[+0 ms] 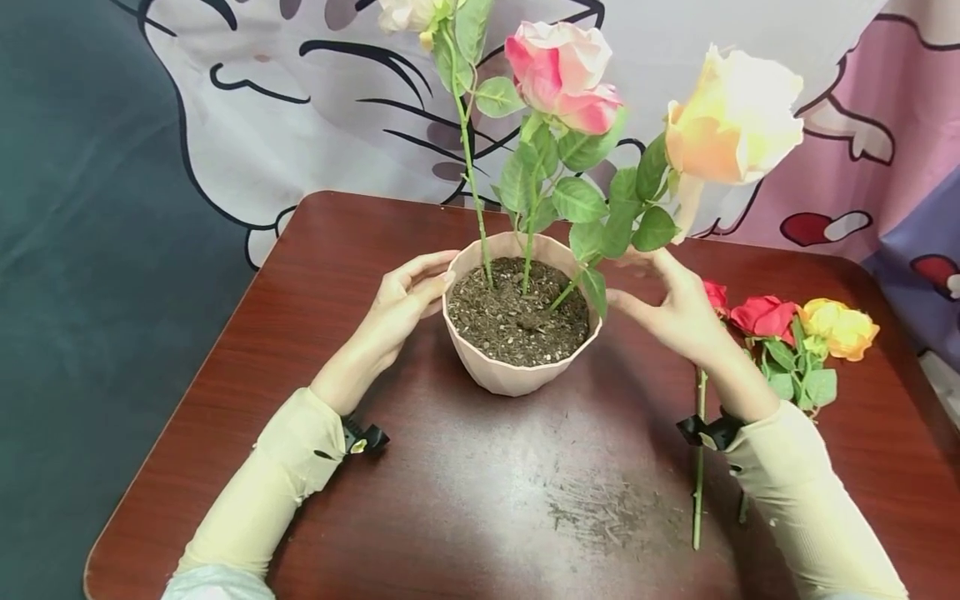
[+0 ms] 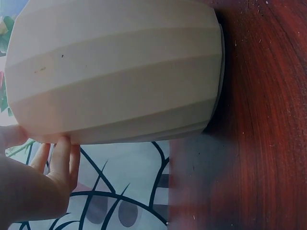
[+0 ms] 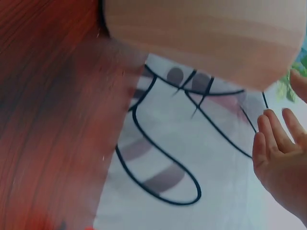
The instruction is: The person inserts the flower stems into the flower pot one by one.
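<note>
A pale pink faceted flowerpot [image 1: 517, 379] filled with dark soil [image 1: 510, 329] stands upright on the table. Three artificial roses rise from the soil: a cream one [image 1: 408, 15] at the left, a pink one [image 1: 562, 75] in the middle and a peach one [image 1: 731, 125] leaning right. My left hand [image 1: 401, 304] touches the pot's left side near the rim, with fairly straight fingers [image 2: 60, 158] against the wall. On the opposite side, my right hand [image 1: 675, 308] is spread beside the rim. In the right wrist view, a gap separates its fingers [image 3: 276, 129] from the pot.
Red roses [image 1: 765, 318] and a yellow rose [image 1: 840, 329] lie on the table's right side, partly behind my right forearm. Soil crumbs [image 1: 600, 508] are scattered on the brown table [image 1: 420, 508] in front. A cartoon-printed cloth [image 1: 247, 142] hangs behind.
</note>
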`<state>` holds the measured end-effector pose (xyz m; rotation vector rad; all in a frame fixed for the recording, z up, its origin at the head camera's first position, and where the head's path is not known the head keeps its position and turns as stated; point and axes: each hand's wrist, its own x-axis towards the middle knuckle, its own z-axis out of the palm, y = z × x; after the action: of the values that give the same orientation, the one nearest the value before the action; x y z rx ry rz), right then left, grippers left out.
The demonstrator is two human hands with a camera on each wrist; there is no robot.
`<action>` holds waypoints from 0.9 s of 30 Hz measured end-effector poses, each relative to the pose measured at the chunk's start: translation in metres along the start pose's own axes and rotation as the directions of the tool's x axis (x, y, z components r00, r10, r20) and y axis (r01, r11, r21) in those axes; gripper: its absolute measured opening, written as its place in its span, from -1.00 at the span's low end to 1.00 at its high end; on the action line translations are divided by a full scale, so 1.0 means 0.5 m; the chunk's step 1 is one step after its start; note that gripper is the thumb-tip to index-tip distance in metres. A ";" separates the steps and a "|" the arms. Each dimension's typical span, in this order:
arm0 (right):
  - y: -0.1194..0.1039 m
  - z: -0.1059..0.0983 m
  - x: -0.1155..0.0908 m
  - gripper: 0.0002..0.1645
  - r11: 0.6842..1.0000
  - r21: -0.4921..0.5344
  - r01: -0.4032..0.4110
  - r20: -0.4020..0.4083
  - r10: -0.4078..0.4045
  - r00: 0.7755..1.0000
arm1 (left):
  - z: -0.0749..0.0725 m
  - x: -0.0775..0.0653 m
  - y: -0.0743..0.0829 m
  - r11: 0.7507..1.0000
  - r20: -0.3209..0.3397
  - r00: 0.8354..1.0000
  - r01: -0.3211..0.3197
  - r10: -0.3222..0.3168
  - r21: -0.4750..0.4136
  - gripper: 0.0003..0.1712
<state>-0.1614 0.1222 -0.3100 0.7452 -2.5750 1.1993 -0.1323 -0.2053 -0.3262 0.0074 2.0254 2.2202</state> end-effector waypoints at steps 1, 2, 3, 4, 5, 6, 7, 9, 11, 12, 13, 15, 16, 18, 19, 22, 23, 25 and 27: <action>0.003 -0.007 -0.006 -0.46 1.000 -0.004 -0.006 -0.013 0.006 1.000 | 0.000 0.001 0.000 1.000 0.004 1.000 -0.001 0.001 0.003 -0.56; 0.007 -0.014 -0.012 -0.48 1.000 -0.004 -0.012 -0.027 0.012 1.000 | 0.000 0.002 -0.001 1.000 0.008 1.000 0.000 0.000 0.004 -0.56; 0.011 -0.021 -0.018 -0.49 1.000 -0.004 -0.014 -0.038 0.014 0.999 | 0.000 0.002 -0.002 1.000 0.012 1.000 0.001 -0.001 0.004 -0.55; 0.015 -0.029 -0.023 -0.50 1.000 -0.007 -0.018 -0.049 0.017 0.999 | 0.000 0.002 -0.003 1.000 0.015 1.000 0.002 -0.002 0.005 -0.55; 0.019 -0.037 -0.028 -0.50 1.000 -0.014 -0.022 -0.058 0.022 0.998 | -0.001 0.002 -0.005 1.000 0.017 1.000 0.005 -0.005 0.006 -0.55; 0.024 -0.045 -0.033 -0.50 0.999 -0.028 -0.026 -0.066 0.024 0.998 | -0.001 0.002 -0.006 1.000 0.019 1.000 0.005 -0.005 0.007 -0.54; 0.029 -0.053 -0.037 -0.50 0.999 -0.036 -0.036 -0.070 0.033 0.997 | -0.002 0.002 -0.007 1.000 0.019 1.000 0.004 -0.004 0.005 -0.54; 0.040 -0.069 -0.048 -0.51 0.996 -0.047 -0.071 -0.074 0.067 0.995 | -0.004 0.003 -0.008 1.000 0.018 1.000 -0.001 0.000 0.013 -0.54; 0.051 -0.085 -0.062 -0.51 0.991 -0.058 -0.117 -0.076 0.113 0.991 | -0.005 0.005 -0.008 1.000 0.019 1.000 -0.007 0.006 0.025 -0.54; 0.056 -0.093 -0.071 -0.51 0.988 -0.069 -0.138 -0.084 0.132 0.988 | -0.006 0.006 -0.007 0.999 0.021 1.000 -0.009 0.008 0.030 -0.54; 0.062 -0.101 -0.079 -0.51 0.984 -0.078 -0.157 -0.085 0.150 0.985 | -0.006 0.006 -0.007 0.999 0.020 1.000 -0.009 0.009 0.031 -0.54; 0.073 -0.116 -0.097 -0.51 0.976 -0.091 -0.195 -0.086 0.188 0.978 | -0.006 0.006 -0.006 0.999 0.018 1.000 -0.005 0.005 0.037 -0.53; 0.078 -0.122 -0.107 -0.51 0.972 -0.104 -0.213 -0.086 0.204 0.975 | -0.006 0.006 -0.005 0.999 0.017 1.000 -0.004 0.003 0.037 -0.53; 0.091 -0.132 -0.126 -0.50 0.964 -0.120 -0.237 -0.083 0.228 0.970 | -0.007 0.007 -0.004 0.999 0.015 1.000 -0.002 0.001 0.034 -0.53; 0.096 -0.137 -0.135 -0.49 0.961 -0.122 -0.247 -0.078 0.239 0.968 | -0.007 0.007 -0.003 0.999 0.014 1.000 -0.002 0.002 0.034 -0.53; 0.109 -0.148 -0.162 -0.50 0.955 -0.128 -0.266 -0.060 0.260 0.964 | -0.007 0.009 -0.002 1.000 0.015 1.000 -0.002 0.002 0.029 -0.53; 0.112 -0.151 -0.171 -0.51 0.953 -0.139 -0.270 -0.046 0.266 0.963 | -0.007 0.009 -0.003 1.000 0.017 1.000 -0.001 0.000 0.027 -0.53; 0.117 -0.157 -0.188 -0.52 0.938 -0.181 -0.296 -0.006 0.300 0.954 | -0.007 0.010 -0.003 1.000 0.017 1.000 0.002 -0.002 0.026 -0.53; 0.122 -0.160 -0.202 -0.53 0.922 -0.213 -0.323 0.056 0.342 0.938 | -0.008 0.010 -0.005 1.000 0.014 1.000 0.004 -0.004 0.023 -0.54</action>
<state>-0.1093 0.2522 -0.3369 0.3343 -2.9309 0.9806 -0.1373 -0.2084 -0.3294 0.0214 2.0418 2.1887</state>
